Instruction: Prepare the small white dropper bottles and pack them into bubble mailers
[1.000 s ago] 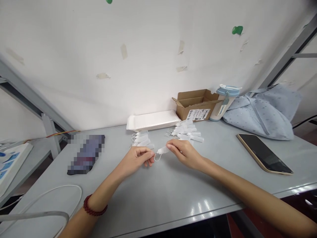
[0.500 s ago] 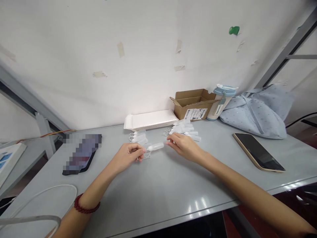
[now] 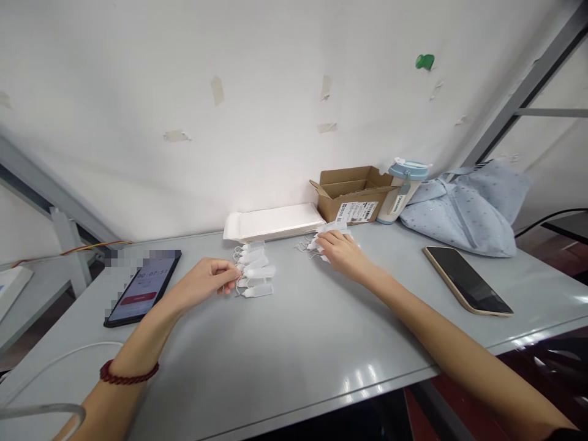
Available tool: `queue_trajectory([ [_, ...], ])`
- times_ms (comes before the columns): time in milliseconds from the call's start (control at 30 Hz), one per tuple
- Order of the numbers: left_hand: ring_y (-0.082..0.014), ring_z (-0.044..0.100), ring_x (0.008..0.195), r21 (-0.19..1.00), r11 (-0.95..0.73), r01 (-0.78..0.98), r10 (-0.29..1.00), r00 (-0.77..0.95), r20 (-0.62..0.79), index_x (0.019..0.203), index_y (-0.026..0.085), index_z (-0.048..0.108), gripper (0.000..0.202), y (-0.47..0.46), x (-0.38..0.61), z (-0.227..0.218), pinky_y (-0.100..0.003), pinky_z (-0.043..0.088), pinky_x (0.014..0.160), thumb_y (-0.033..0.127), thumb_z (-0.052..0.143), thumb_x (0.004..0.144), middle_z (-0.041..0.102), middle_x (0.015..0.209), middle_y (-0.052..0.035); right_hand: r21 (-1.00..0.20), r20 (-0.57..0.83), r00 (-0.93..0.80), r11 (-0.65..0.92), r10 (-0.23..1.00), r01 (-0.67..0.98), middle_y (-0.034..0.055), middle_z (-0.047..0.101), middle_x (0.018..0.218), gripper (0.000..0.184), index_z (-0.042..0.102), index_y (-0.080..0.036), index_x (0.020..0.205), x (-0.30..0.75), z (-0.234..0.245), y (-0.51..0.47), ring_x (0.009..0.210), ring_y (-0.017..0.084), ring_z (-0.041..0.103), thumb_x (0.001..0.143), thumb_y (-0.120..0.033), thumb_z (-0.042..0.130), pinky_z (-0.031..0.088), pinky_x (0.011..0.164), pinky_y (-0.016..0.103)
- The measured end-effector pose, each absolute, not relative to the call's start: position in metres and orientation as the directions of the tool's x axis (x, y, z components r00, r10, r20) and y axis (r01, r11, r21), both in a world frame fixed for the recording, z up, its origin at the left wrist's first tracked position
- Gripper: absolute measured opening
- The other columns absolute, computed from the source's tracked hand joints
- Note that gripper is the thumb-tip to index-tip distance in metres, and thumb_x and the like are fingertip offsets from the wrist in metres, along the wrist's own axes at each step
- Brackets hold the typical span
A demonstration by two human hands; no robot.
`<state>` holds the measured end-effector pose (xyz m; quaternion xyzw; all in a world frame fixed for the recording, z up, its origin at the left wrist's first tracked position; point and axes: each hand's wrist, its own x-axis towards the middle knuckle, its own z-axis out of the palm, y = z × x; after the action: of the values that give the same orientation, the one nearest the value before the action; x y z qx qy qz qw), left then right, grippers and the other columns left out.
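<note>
My left hand is closed in a pinch at the nozzle end of a small translucent plastic dropper bottle. That bottle lies in a row of several like it, all with nozzles toward the left. Nearest the front of the row is another bottle. My right hand curls over a second group of dropper bottles, its fingers closed on one among them; the hand hides most of that group. Thin white loops or strings stick out at the nozzle side.
Behind the bottles lies a white flat package. An open cardboard box, a tumbler and a blue fabric bag stand along the wall. Phones lie on the left and right. A white cable loops at front left.
My left hand has moved left and set its bottle down in the row. The right hand has moved onto the right-hand bottles. The view has shifted slightly.
</note>
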<state>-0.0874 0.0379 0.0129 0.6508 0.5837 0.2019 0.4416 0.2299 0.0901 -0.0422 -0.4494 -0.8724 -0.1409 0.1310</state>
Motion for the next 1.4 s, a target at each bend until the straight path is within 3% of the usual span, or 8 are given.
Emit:
queue_trajectory([
  [400, -0.0134, 0.055, 0.059, 0.740, 0.096, 0.666, 0.910, 0.242, -0.336, 0.065, 0.018, 0.059, 0.030, 0.046, -0.097, 0.000, -0.023, 0.040, 0.055, 0.045, 0.053, 0.077, 0.057, 0.063, 0.0008, 0.112, 0.390, -0.501, 0.500, 0.773, 0.859, 0.0096, 0.063, 0.096, 0.023, 0.059, -0.017, 0.101, 0.232, -0.045, 0.096, 0.091, 0.023, 0.051, 0.084, -0.007, 0.047, 0.031, 0.073, 0.032],
  [633, -0.0139, 0.052, 0.054, 0.687, 0.082, 0.722, 0.961, 0.125, -0.245, 0.055, 0.017, 0.052, 0.037, 0.045, -0.090, 0.004, -0.024, 0.038, 0.056, 0.049, 0.052, 0.075, 0.055, 0.054, 0.0014, 0.049, 0.411, -0.467, 0.493, 0.783, 0.869, 0.0123, 0.063, 0.100, 0.021, 0.058, -0.013, 0.103, 0.228, -0.039, 0.092, 0.093, 0.025, 0.054, 0.088, -0.011, 0.044, 0.037, 0.075, 0.034],
  [867, -0.0113, 0.040, 0.046, 0.631, 0.007, 0.776, 1.000, 0.004, -0.017, 0.053, 0.018, 0.050, 0.038, 0.031, -0.072, 0.013, -0.023, 0.030, 0.048, 0.045, 0.046, 0.078, 0.045, 0.046, 0.0043, -0.426, 0.467, -0.352, 0.555, 0.811, 0.714, 0.0074, 0.064, 0.085, 0.021, 0.057, -0.015, 0.101, 0.214, -0.021, 0.070, 0.078, 0.019, 0.058, 0.092, -0.024, 0.041, 0.043, 0.069, 0.030],
  [967, -0.0120, 0.044, 0.051, 0.692, -0.090, 0.717, 0.996, 0.071, 0.055, 0.058, 0.018, 0.053, 0.035, 0.024, -0.059, 0.012, -0.023, 0.034, 0.051, 0.045, 0.047, 0.080, 0.048, 0.052, 0.0036, -0.593, 0.419, -0.330, 0.530, 0.846, 0.606, 0.0031, 0.062, 0.075, 0.022, 0.058, -0.017, 0.096, 0.207, -0.014, 0.059, 0.067, 0.015, 0.056, 0.092, -0.029, 0.040, 0.042, 0.060, 0.026],
  [1033, -0.0133, 0.050, 0.056, 0.751, -0.126, 0.648, 0.989, 0.144, 0.042, 0.073, 0.019, 0.060, 0.029, 0.019, -0.051, 0.010, -0.023, 0.039, 0.056, 0.045, 0.049, 0.080, 0.054, 0.058, 0.0028, -0.679, 0.379, -0.330, 0.502, 0.864, 0.535, 0.0026, 0.063, 0.076, 0.023, 0.058, -0.018, 0.094, 0.203, -0.011, 0.053, 0.069, 0.015, 0.057, 0.092, -0.032, 0.040, 0.041, 0.056, 0.024],
  [1167, -0.0144, 0.054, 0.059, 0.813, -0.102, 0.573, 0.970, 0.240, -0.048, 0.100, 0.019, 0.061, 0.035, 0.011, -0.039, 0.005, -0.025, 0.044, 0.059, 0.047, 0.050, 0.081, 0.057, 0.065, 0.0019, -0.784, 0.302, -0.362, 0.446, 0.882, 0.431, 0.0034, 0.065, 0.080, 0.025, 0.060, -0.018, 0.092, 0.196, -0.007, 0.043, 0.075, 0.015, 0.060, 0.091, -0.036, 0.041, 0.043, 0.060, 0.024],
  [1400, -0.0140, 0.055, 0.060, 0.848, -0.067, 0.525, 0.941, 0.317, -0.121, 0.084, 0.017, 0.064, 0.030, 0.008, -0.032, 0.004, -0.025, 0.046, 0.058, 0.044, 0.050, 0.080, 0.060, 0.069, -0.0010, -0.835, 0.235, -0.377, 0.385, 0.896, 0.394, 0.0026, 0.063, 0.076, 0.026, 0.061, -0.018, 0.089, 0.190, -0.002, 0.036, 0.073, 0.015, 0.060, 0.091, -0.036, 0.043, 0.044, 0.064, 0.025],
])
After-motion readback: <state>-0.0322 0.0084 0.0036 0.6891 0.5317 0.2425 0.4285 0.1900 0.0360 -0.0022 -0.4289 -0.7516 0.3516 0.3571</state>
